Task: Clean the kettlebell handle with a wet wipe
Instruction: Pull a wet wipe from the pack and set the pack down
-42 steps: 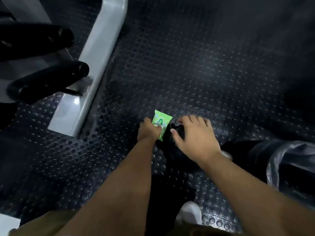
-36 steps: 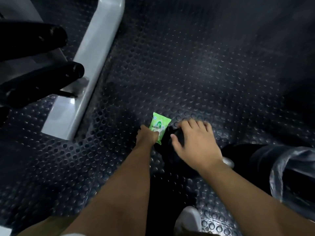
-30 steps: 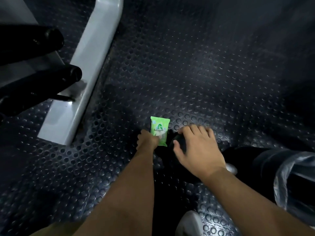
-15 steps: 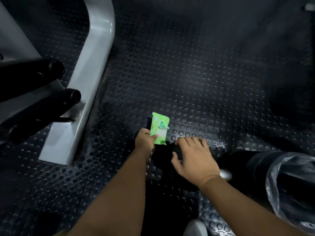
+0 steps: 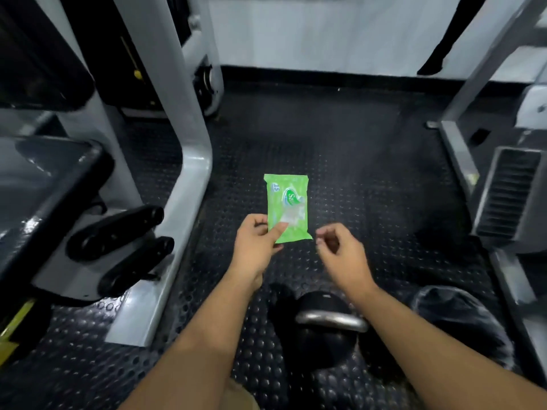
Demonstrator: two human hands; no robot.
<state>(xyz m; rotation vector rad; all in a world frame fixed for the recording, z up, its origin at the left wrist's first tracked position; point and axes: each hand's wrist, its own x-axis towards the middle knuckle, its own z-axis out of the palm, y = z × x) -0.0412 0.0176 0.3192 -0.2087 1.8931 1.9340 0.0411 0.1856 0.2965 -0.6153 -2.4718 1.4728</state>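
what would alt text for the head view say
A person's left hand pinches a green wet wipe pack over a studded floor; the right hand hovers beside it, empty. A black kettlebell with a steel handle sits below, between grey gym machines.

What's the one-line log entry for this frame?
left hand: holds wipe pack | right hand: empty, beside pack | kettlebell: on floor, untouched
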